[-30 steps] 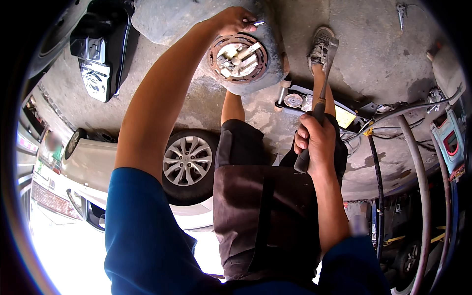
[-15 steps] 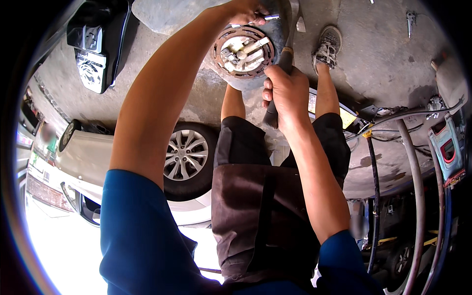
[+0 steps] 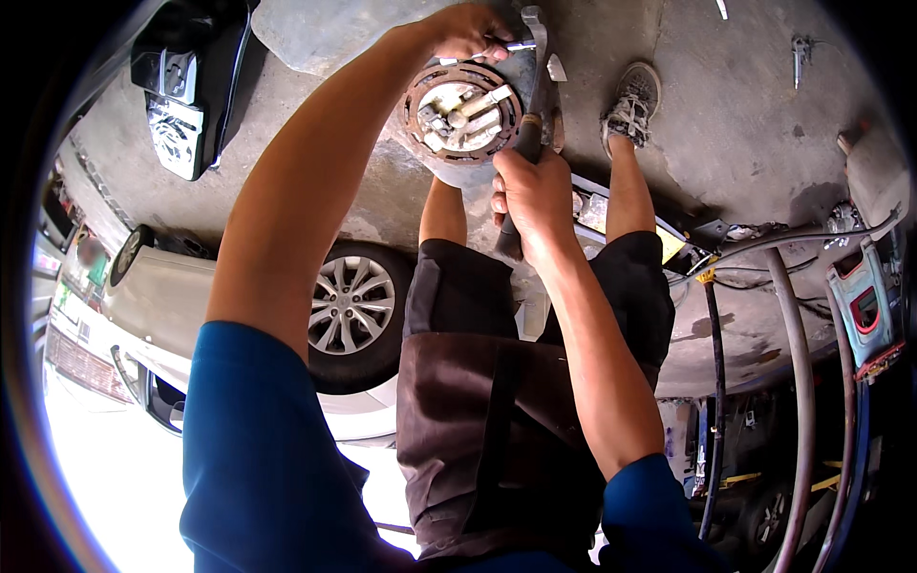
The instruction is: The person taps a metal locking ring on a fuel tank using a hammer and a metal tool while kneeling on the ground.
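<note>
My right hand (image 3: 540, 196) is closed round the dark handle of a hammer (image 3: 530, 138). The hammer's metal head points away from me, close beside the end of a slim metal tool (image 3: 519, 45). That tool is pinched in my left hand (image 3: 473, 33); its exact kind is partly hidden by my fingers. Just below the left hand lies a rusty slotted ring (image 3: 413, 110) around a round cream plastic fitting (image 3: 458, 119). Ring and fitting sit on a large grey rounded body (image 3: 330, 29), between my legs and beyond them.
A black plastic part (image 3: 215, 86) lies on the floor at far left. Nearer on the left is a light car with a spoked wheel (image 3: 351, 304). To the right are hoses (image 3: 798, 382), a teal-and-red part (image 3: 864, 310) and a small metal tool (image 3: 799, 62). My shoe (image 3: 632, 105) stands right of the ring.
The hammer and my right hand have shifted slightly left, and the hammer's head is now near the slim tool's end. The whole view has shifted a little. Both grips stay the same.
</note>
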`<state>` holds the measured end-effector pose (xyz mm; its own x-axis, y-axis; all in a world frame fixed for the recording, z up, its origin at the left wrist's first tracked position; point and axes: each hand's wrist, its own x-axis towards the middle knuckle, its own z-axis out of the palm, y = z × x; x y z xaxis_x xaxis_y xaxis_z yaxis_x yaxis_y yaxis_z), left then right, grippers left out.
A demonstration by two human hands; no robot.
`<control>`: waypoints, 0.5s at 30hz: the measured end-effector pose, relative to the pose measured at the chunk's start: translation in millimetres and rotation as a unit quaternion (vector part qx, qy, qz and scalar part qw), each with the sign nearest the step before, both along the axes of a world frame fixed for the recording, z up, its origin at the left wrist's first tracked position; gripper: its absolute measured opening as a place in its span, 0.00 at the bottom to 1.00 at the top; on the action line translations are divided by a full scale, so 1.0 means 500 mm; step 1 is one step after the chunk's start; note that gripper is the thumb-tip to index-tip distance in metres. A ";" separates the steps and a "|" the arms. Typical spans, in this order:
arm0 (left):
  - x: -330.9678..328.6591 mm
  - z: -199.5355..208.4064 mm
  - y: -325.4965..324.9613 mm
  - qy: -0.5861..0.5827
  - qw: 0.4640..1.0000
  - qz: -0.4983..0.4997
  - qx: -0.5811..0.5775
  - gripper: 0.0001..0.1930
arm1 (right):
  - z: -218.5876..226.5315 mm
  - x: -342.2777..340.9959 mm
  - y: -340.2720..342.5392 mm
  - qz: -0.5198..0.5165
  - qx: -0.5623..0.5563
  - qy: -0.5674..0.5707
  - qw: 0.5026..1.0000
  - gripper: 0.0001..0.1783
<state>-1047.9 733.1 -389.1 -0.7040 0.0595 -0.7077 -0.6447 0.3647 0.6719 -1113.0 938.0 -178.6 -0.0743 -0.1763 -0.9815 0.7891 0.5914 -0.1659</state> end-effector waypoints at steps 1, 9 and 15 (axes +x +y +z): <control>-0.001 0.005 0.003 0.008 1.000 0.018 0.001 0.19 | -0.001 -0.016 0.008 0.013 -0.008 -0.010 1.000 0.06; -0.013 0.093 0.006 0.011 1.000 -0.007 -0.018 0.21 | 0.011 -0.249 0.062 -0.179 0.010 0.238 0.955 0.10; -0.039 0.099 0.007 0.015 1.000 -0.013 -0.018 0.25 | -0.016 -0.074 0.015 -0.219 0.069 0.260 0.938 0.10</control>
<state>-1067.3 736.5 -339.7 -0.7235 0.0525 -0.6883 -0.6147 0.4048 0.6770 -1150.0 945.4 -186.5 -0.5853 0.1092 -0.8034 0.7948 0.2733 -0.5419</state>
